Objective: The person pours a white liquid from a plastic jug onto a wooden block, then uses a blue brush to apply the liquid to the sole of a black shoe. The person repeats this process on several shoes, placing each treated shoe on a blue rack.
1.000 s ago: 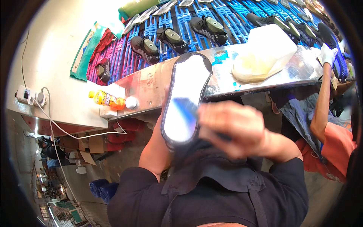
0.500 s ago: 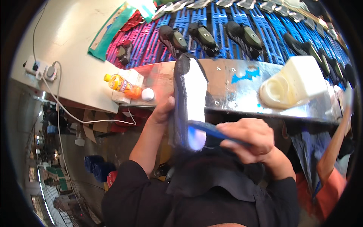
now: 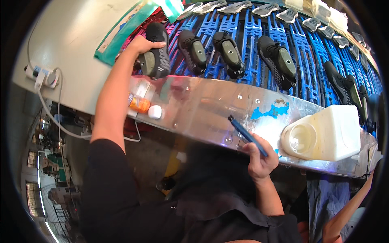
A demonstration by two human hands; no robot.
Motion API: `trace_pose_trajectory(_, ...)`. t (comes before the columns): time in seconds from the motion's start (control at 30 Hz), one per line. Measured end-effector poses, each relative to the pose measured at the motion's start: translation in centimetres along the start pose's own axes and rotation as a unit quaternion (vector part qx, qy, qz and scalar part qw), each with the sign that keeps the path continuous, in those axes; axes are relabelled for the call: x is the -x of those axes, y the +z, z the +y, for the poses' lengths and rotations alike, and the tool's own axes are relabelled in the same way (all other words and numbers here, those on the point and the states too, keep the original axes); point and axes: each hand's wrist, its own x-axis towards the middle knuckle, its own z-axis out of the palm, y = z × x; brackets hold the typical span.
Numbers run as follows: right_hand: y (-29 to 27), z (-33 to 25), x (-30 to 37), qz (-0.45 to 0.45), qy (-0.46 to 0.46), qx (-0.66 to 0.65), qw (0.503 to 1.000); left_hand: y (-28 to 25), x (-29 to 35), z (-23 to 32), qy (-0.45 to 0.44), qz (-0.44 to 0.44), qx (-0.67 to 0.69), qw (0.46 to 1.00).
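Blue slats [image 3: 252, 48]; left fingers [image 3: 155, 44] on shoe [image 3: 162, 60]; right fingers [image 3: 253, 152] around tool [image 3: 245, 133]

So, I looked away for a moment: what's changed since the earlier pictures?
The left hand has moved up and left, from holding up a sole by the body to gripping a black shoe at the rack; whether it's the same shoe, I cannot tell. The brush has come off the sole and points over the ledge. Unchanged: the right hand grips the brush; the container sits on the ledge.
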Motion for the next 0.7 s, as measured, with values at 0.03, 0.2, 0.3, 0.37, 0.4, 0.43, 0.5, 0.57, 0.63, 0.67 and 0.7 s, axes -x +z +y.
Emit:
trace_pose_trajectory(0.03, -0.4, 0.4, -0.1, -0.012, -0.007, 0.046, 0.999, 0.3, -2.8, -0.4, -0.008, -0.011, -0.008, 1.000)
trace_pose_trajectory(0.2, 0.0, 0.3, -0.7, -0.018, -0.116, 0.092, 0.989, 3.1, -12.9, -0.5, -0.022, -0.044, -0.159, 0.986)
trace_pose_trajectory(0.3, 0.2, 0.1, -0.7, -0.004, -0.122, 0.125, 0.985, 5.0, -17.0, -1.9, -0.036, -0.063, -0.198, 0.977)
trace_pose_trajectory(0.37, 0.0, 0.2, -0.6, -0.016, -0.128, 0.136, 0.982, 6.2, -18.3, -2.7, -0.044, -0.081, -0.225, 0.970)
trace_pose_trajectory(0.4, -0.2, 0.2, -0.5, -0.029, -0.128, 0.139, 0.982, 6.1, -18.9, -3.1, -0.048, -0.087, -0.224, 0.969)
trace_pose_trajectory(0.43, -0.2, 0.2, -0.4, -0.043, -0.129, 0.141, 0.981, 5.7, -19.3, -3.6, -0.054, -0.093, -0.223, 0.969)
trace_pose_trajectory(0.5, 0.0, 0.1, -0.3, -0.035, -0.123, 0.145, 0.981, 5.4, -17.1, -1.7, -0.103, -0.123, -0.165, 0.973)
trace_pose_trajectory(0.57, 0.1, 0.3, -0.1, -0.031, -0.126, 0.144, 0.981, 5.5, -17.9, -3.2, -0.097, -0.101, -0.157, 0.977)
trace_pose_trajectory(0.63, 0.0, 0.3, -0.3, -0.029, -0.120, 0.111, 0.986, 4.6, -19.2, -5.6, -0.041, -0.025, -0.186, 0.981)
trace_pose_trajectory(0.67, 0.2, 0.3, -0.2, -0.018, -0.109, 0.099, 0.989, 4.8, -19.6, -6.0, -0.007, 0.011, -0.198, 0.980)
trace_pose_trajectory(0.7, 0.3, 0.3, -0.1, 0.003, -0.096, 0.101, 0.990, 6.4, -18.6, -1.8, -0.009, 0.084, -0.191, 0.978)
